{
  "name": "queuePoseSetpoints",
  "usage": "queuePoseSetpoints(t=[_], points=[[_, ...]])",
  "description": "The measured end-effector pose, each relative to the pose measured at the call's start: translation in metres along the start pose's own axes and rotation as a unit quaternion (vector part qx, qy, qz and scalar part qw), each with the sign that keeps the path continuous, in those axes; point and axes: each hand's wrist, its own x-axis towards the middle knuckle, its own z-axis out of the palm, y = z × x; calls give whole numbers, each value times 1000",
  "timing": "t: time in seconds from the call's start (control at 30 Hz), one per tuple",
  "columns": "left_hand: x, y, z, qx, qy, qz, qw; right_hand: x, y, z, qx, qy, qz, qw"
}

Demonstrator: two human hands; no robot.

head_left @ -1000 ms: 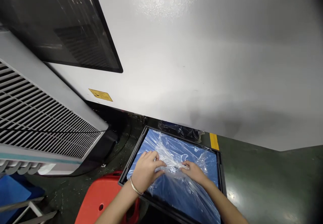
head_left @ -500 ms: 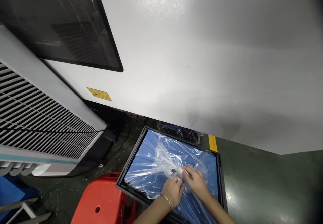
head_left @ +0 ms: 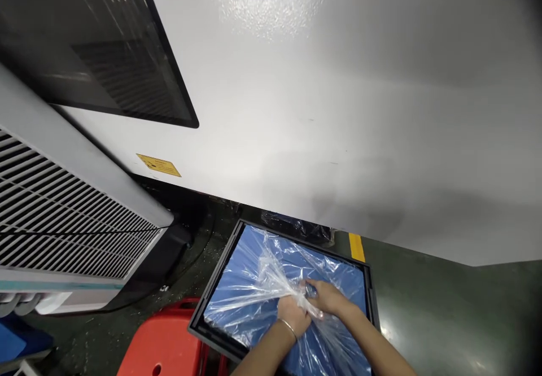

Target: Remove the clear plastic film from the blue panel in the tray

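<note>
A black tray [head_left: 367, 285] lined in blue lies low in the view on the dark floor. Crumpled clear plastic film [head_left: 254, 283] is spread over its blue inside. My left hand [head_left: 293, 315], a thin bracelet at its wrist, is closed on a bunched part of the film near the tray's middle. My right hand [head_left: 325, 297] grips the same bunch just to the right, the two hands touching. The film fans out to the left and trails down toward the near right corner.
A large white machine panel [head_left: 339, 110] with a dark window [head_left: 97, 54] fills the upper view. A grey louvered cabinet [head_left: 63, 218] stands at left. A red stool [head_left: 163, 348] sits under the tray's near-left corner. A yellow floor mark [head_left: 356, 247] lies behind the tray.
My left hand moved from the tray's left side to its middle beside my right hand, gathering the film into a bunch. The view shifted slightly.
</note>
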Motion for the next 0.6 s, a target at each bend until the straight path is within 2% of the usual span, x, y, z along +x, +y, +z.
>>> queuePoseSetpoints(t=[0.07,0.17,0.27,0.33,0.4,0.47,0.5,0.53,0.6], points=[[0,-3,1,-24,-7,11,1000,-3,-5,0,-24,22,-17,999],[-2,-9,2,-54,-19,30,998,-8,-10,1,-34,36,-80,996],[-11,-16,-1,-61,-42,37,997,-9,-6,-2,4,13,-123,992],[-25,-19,-10,-59,-54,38,996,-7,3,-11,52,24,-121,991],[-44,-20,-26,-40,-82,47,995,-5,16,-22,114,63,-98,987],[-61,-15,-51,-4,-110,68,992,-3,29,-32,175,116,-65,976],[-66,-10,-66,15,-104,73,992,-2,33,-35,204,139,-48,968],[-66,-3,-80,27,-77,76,994,-1,35,-36,233,157,-34,959],[-54,12,-104,32,14,88,996,3,33,-34,287,176,-15,941]])
